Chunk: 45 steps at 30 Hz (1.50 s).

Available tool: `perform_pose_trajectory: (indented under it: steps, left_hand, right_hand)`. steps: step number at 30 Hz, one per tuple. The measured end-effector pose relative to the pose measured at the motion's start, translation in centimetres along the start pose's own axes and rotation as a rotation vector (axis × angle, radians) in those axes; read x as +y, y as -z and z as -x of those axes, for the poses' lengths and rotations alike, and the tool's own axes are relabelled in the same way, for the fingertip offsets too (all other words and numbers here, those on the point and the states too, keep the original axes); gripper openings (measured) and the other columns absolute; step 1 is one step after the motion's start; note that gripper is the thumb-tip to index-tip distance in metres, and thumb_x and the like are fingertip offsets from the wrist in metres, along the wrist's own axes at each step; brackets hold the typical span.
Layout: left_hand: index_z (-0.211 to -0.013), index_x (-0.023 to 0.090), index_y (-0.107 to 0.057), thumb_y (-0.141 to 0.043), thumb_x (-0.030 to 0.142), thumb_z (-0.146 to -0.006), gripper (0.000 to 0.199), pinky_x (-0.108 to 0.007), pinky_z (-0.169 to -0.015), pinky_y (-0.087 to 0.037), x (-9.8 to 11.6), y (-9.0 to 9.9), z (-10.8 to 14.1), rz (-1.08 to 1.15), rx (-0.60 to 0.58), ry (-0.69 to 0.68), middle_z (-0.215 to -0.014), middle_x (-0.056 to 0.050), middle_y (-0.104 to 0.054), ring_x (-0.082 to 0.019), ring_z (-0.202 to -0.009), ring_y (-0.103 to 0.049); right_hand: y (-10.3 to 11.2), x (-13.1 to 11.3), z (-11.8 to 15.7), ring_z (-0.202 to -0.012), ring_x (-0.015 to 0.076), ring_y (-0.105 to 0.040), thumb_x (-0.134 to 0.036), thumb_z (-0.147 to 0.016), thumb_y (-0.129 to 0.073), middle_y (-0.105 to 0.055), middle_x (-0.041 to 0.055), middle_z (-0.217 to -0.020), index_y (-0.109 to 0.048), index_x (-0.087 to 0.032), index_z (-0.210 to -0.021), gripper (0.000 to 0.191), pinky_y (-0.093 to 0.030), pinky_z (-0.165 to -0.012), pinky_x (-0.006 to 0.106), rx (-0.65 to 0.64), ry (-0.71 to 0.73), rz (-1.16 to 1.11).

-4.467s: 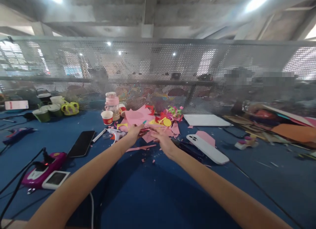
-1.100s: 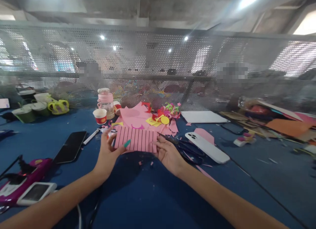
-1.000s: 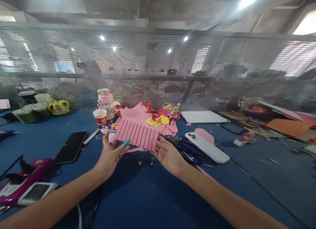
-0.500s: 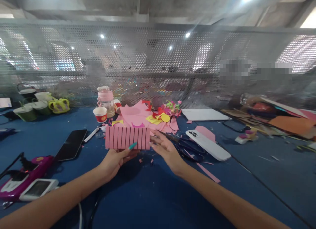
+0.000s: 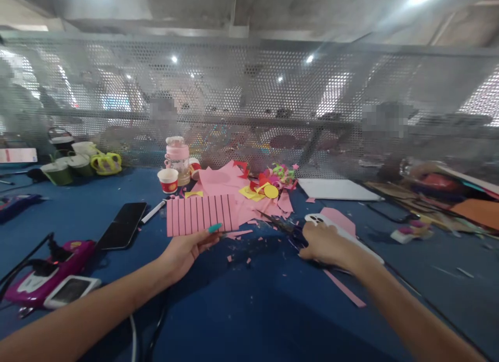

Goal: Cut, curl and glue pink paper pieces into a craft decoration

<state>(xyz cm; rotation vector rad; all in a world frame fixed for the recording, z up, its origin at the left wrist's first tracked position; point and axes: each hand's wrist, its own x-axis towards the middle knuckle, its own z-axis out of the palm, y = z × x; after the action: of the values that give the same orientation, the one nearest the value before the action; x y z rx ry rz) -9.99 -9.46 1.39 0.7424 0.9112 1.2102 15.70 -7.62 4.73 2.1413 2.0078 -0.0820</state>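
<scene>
A pink sheet of paper (image 5: 198, 214) with dark stripes drawn across it is pinched in my left hand (image 5: 185, 254), thumb with a teal nail on top. My right hand (image 5: 327, 243) is over the dark handles of the scissors (image 5: 287, 229), fingers curled round them. The scissors lie on the table, blades pointing left toward a heap of pink paper (image 5: 223, 181). A white phone (image 5: 364, 247) is partly hidden under my right wrist. Small pink scraps and a pink strip (image 5: 346, 289) lie near my hands.
To the left are a black phone (image 5: 123, 225), a white pen (image 5: 153, 212) and a purple power strip (image 5: 52, 271). Behind stand a paper cup (image 5: 168, 182) and a pink bottle (image 5: 177, 162). A white flat object (image 5: 339, 190) lies back right, before a perforated metal screen (image 5: 241, 91).
My right hand has left the striped paper's edge and moved right onto the scissors. My left hand still holds the paper, now tilted slightly. The view has shifted a little.
</scene>
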Motion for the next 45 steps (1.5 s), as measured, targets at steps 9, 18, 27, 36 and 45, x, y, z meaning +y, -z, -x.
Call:
perform_pose_trajectory:
  steps: [9,18,27,36,45]
  left_hand:
    - [-0.085,0.01,-0.059,-0.067,0.01,-0.056,0.03,-0.034,-0.084,-0.048,0.8,-0.7,0.3,0.006,0.077,-0.078,-0.075,-0.008,-0.068,-0.022,-0.081,-0.063]
    - [-0.102,0.014,-0.054,-0.062,0.003,-0.064,0.04,-0.035,-0.082,-0.05,0.5,-0.3,0.3,0.011,0.058,-0.118,-0.08,-0.007,-0.067,-0.019,-0.076,-0.064]
    - [-0.108,0.01,-0.053,-0.061,0.002,-0.064,0.046,-0.027,-0.072,-0.052,0.9,-0.6,0.6,0.064,0.053,-0.08,-0.076,-0.008,-0.068,-0.018,-0.07,-0.065]
    - [-0.108,0.011,-0.054,-0.061,0.002,-0.065,0.044,-0.026,-0.069,-0.052,0.8,-0.1,0.2,0.052,0.059,-0.068,-0.074,-0.007,-0.069,-0.017,-0.066,-0.065]
    - [-0.096,0.006,-0.059,-0.06,0.005,-0.065,0.031,-0.025,-0.068,-0.051,0.8,0.2,-0.1,0.043,0.081,-0.049,-0.071,-0.009,-0.069,-0.017,-0.066,-0.065]
  right_hand:
    - [-1.1,2.0,-2.3,-0.078,0.0268,-0.06,-0.032,-0.069,-0.051,-0.063,0.0173,-0.083,-0.06,-0.01,-0.079,0.026,-0.038,-0.056,0.027,-0.054,0.015,-0.043]
    - [-1.5,1.2,-3.1,-0.055,0.02,-0.054,-0.029,-0.069,-0.049,-0.055,0.0048,-0.051,-0.045,-0.019,-0.048,0.023,-0.029,-0.048,0.026,0.183,0.049,-0.336]
    - [-2.1,-2.9,-1.1,-0.044,0.0081,-0.051,-0.033,-0.054,-0.068,-0.055,-0.0024,-0.053,-0.059,-0.017,-0.066,0.022,-0.042,-0.045,0.02,-0.045,0.396,-1.939]
    - [-3.3,-4.7,0.4,-0.022,0.0026,-0.026,-0.064,-0.063,-0.049,-0.04,-0.0065,-0.036,-0.051,-0.016,-0.053,0.049,-0.025,-0.023,0.015,-0.521,0.638,-2.147]
    - [-3.8,-6.2,1.1,-0.032,0.0073,-0.041,-0.058,-0.063,-0.055,-0.047,-0.005,-0.045,-0.047,-0.018,-0.058,0.04,-0.038,-0.029,0.02,-0.099,0.479,-2.062]
